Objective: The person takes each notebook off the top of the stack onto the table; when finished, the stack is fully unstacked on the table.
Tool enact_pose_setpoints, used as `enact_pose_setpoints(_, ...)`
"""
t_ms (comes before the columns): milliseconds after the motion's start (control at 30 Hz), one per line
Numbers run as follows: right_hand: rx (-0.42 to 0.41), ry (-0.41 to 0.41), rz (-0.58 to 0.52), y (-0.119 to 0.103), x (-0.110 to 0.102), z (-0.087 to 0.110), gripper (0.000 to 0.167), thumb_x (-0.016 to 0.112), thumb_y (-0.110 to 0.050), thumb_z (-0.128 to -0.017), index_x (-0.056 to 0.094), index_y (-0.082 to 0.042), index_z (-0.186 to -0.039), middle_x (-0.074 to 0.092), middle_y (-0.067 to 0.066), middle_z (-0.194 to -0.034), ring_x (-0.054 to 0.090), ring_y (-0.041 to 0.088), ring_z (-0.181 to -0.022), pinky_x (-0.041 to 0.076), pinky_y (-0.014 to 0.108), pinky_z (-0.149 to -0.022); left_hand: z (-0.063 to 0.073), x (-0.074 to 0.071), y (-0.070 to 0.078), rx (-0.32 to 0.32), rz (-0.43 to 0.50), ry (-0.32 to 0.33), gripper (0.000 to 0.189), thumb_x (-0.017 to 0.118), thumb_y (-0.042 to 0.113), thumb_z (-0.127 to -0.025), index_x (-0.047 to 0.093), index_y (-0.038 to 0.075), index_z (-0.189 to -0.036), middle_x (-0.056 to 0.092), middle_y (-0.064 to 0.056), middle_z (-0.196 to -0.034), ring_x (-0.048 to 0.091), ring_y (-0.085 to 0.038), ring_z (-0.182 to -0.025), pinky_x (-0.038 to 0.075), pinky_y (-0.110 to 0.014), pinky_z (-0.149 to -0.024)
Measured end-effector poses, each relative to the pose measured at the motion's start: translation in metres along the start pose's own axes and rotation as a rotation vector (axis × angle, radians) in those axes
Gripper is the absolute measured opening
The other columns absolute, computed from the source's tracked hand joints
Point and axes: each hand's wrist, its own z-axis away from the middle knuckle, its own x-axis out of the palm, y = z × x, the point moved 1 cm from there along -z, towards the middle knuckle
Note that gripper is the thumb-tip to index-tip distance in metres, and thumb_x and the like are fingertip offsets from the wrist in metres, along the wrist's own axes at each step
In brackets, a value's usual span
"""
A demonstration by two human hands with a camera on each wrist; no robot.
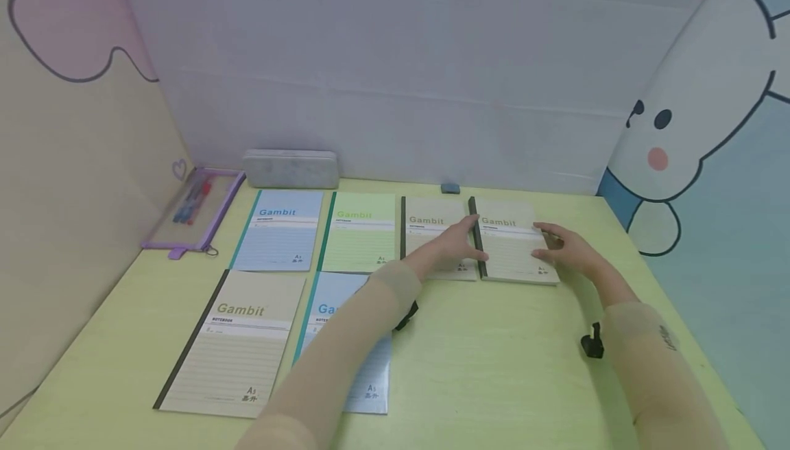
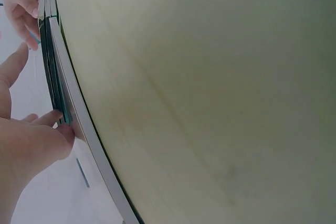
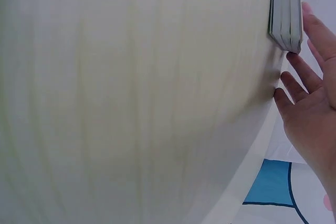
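A stack of beige Gambit notebooks (image 1: pixel 507 252) with black spines lies at the right end of the back row. Against its spine side rest the fingertips of my left hand (image 1: pixel 453 243), thumb and fingers spread apart. On the opposite side my right hand (image 1: pixel 569 250) has its fingers extended at the page edges. In the right wrist view several layers of the notebook stack (image 3: pixel 286 14) show, with the right fingertips at its lower corner. The left wrist view shows the left hand (image 2: pixel 34 142) touching the dark spines (image 2: pixel 51 72) from the side.
Left of the stack lie a beige notebook (image 1: pixel 426 210), partly under my left arm, a green notebook (image 1: pixel 358 244) and a blue notebook (image 1: pixel 278 237). In front are another beige notebook (image 1: pixel 231 361) and blue notebook (image 1: pixel 370 374). Behind stand a grey case (image 1: pixel 291 169), purple-edged pouch (image 1: pixel 166 223) and small blue block (image 1: pixel 450 188).
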Motion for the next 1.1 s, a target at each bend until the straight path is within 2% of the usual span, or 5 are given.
enact_pose_setpoints(300, -0.03, 0.031, -0.086, -0.001, -0.002, 0.003, 0.082, 0.068, -0.041, -0.085, 0.027, -0.012, -0.149, 0.018, 0.025, -0.153, 0.023, 0.055, -0.132, 0.024, 0.062, -0.106, -0.001, 0.001, 0.005, 0.072, -0.017, 0.023, 0.097, 0.077, 0.022, -0.079, 0.014, 0.022, -0.152, 0.023, -0.002, -0.156, 0.032, -0.023, -0.138, 0.034, -0.038, -0.109)
enact_pose_setpoints(533, -0.032, 0.102, -0.173, 0.0, -0.005, 0.008, 0.076, 0.066, -0.04, -0.087, 0.029, -0.014, -0.149, 0.028, 0.024, -0.149, 0.036, 0.046, -0.129, 0.033, 0.058, -0.103, 0.0, 0.005, 0.006, 0.092, 0.085, 0.082, 0.094, 0.078, 0.011, -0.078, 0.021, 0.024, -0.151, 0.056, -0.008, -0.122, 0.058, -0.014, -0.098, 0.052, -0.027, -0.071)
enact_pose_setpoints(733, -0.041, 0.147, -0.193, -0.005, -0.011, 0.012, 0.071, 0.065, -0.033, -0.089, 0.031, -0.016, -0.148, 0.025, 0.016, -0.153, 0.044, 0.035, -0.123, 0.044, 0.028, -0.092, 0.0, 0.007, 0.008, 0.118, 0.16, 0.154, 0.092, 0.077, 0.003, -0.076, 0.025, 0.021, -0.15, 0.041, -0.001, -0.144, 0.056, -0.006, -0.081, 0.049, -0.022, -0.061)
enact_pose_setpoints(833, -0.067, 0.164, -0.204, -0.009, -0.013, 0.014, 0.069, 0.065, -0.03, -0.089, 0.032, -0.015, -0.148, 0.028, 0.015, -0.152, 0.047, 0.026, -0.116, 0.043, 0.011, -0.08, 0.001, 0.007, 0.01, 0.115, 0.183, 0.168, 0.094, 0.078, 0.001, -0.074, 0.026, 0.022, -0.15, 0.042, 0.0, -0.142, 0.056, -0.007, -0.079, 0.049, -0.022, -0.059)
enact_pose_setpoints(1100, -0.113, 0.184, -0.226, -0.016, -0.019, 0.017, 0.068, 0.065, -0.03, -0.09, 0.032, -0.017, -0.148, 0.031, 0.014, -0.148, 0.048, -0.001, -0.098, 0.042, 0.009, -0.074, 0.005, 0.001, 0.015, 0.113, 0.197, 0.136, 0.095, 0.078, 0.001, -0.073, 0.026, 0.023, -0.15, 0.041, -0.007, -0.14, 0.055, -0.007, -0.08, 0.05, -0.022, -0.062)
